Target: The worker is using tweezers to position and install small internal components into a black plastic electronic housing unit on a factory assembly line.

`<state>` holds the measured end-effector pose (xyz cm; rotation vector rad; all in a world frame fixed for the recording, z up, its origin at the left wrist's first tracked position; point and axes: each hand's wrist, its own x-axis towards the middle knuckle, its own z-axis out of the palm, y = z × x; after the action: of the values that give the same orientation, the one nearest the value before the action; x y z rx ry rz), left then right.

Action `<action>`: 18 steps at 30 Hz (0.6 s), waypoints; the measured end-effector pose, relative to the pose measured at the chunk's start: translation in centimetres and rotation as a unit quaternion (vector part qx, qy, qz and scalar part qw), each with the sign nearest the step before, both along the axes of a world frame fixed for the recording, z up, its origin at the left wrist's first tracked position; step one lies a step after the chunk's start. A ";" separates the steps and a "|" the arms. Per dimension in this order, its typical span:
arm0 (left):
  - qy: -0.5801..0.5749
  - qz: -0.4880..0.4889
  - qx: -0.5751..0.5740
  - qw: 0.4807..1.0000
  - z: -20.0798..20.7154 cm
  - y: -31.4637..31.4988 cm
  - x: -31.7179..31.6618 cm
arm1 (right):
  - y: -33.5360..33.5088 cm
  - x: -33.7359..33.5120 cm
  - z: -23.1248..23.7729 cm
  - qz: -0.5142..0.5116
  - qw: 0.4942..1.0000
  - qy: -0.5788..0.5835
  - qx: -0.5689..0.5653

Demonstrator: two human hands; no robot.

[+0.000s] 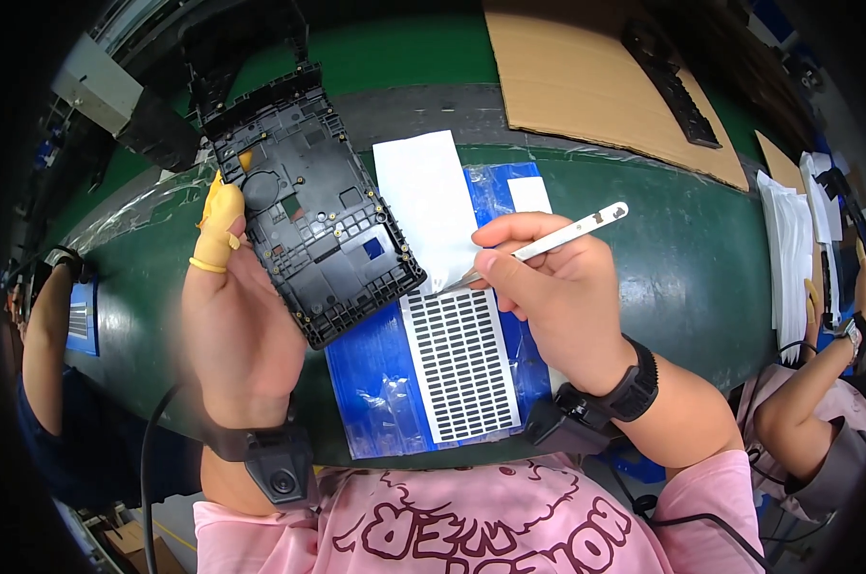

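My left hand point(246, 297), with yellow finger cots on its thumb and a finger, grips a black plastic housing point(323, 230) along its left side. The housing is tilted, its ribbed inner face with small brass-coloured inserts toward me. Between thumb and fingers, my right hand point(548, 273) pinches white-handled tweezers point(576, 230). Their tips point down-left, close to the housing's lower right corner and the top of a label sheet point(461, 364) with rows of small black labels. I cannot tell whether the tips hold a label. White backing paper point(423, 191) covers the area above the rows.
Under the sheet lies a blue board point(371, 383) wrapped in clear tape, on a green table point(681, 258). Brown cardboard point(586, 86) with a long black part point(677, 91) is at the far right. White sheets point(787, 258) are stacked rightward. Other people's arms point(45, 335) show at both sides.
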<state>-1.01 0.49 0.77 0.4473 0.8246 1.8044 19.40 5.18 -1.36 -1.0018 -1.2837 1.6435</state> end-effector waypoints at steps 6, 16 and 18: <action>0.022 0.039 0.000 0.999 0.3 0.4 1.4 | 0.1 0.2 0.3 -0.003 1.000 0.013 -0.007; -0.043 -0.118 -0.062 0.990 0.4 -0.3 4.7 | 0.2 2.2 3.8 0.050 0.988 0.149 0.005; -0.073 -0.156 -0.074 0.982 -0.3 -0.8 4.7 | -0.2 1.5 3.5 0.016 0.995 0.094 0.013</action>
<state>3.69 -0.33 0.43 0.3219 0.7359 1.4576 20.90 5.01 2.12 -0.7926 -1.1974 1.6974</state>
